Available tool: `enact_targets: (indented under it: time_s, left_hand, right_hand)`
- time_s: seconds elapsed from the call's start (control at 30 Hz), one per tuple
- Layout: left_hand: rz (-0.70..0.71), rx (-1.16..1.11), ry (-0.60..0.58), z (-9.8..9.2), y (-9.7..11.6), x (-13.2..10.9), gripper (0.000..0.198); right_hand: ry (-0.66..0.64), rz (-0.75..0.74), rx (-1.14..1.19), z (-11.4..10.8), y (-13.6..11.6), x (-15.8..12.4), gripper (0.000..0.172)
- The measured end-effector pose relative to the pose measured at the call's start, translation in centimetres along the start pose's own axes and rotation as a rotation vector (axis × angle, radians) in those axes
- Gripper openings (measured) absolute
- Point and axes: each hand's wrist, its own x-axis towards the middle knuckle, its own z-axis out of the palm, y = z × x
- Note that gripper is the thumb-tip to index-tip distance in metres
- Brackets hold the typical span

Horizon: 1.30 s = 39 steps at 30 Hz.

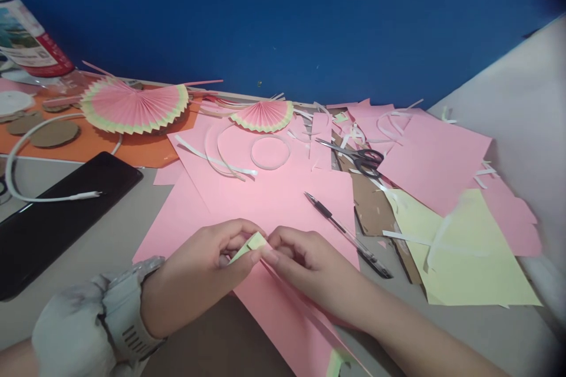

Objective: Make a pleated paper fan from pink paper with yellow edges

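Both hands meet over the pink sheets at the near middle of the table. My left hand (216,271) is closed, thumb and fingers pinching a folded pink paper strip (289,312) near its pale green end. My right hand (305,262) pinches the same strip just beside it, thumb on top. The strip slants down toward the bottom edge of the view, where another pale green band shows at its far end. Under and beyond the hands lie large pink paper sheets (274,200). A black and clear pen (347,232) rests to the right of my right hand.
Two pleated pink fans (135,106) with green edges lie at the back. Scissors (360,156), paper scraps and a yellow-green sheet (477,265) are on the right. A black phone (66,218), white cable (26,135), cardboard discs (55,132) and a bottle (33,38) stand left.
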Motion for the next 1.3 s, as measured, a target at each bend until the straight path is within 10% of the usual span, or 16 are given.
enact_targets:
  time_s: [1.3]
  left_hand:
    - [0.025, 0.267, -0.097, 0.0, -0.6, 0.0, 0.039]
  right_hand:
    - [0.183, -0.113, -0.062, 1.0, 1.5, 0.7, 0.022]
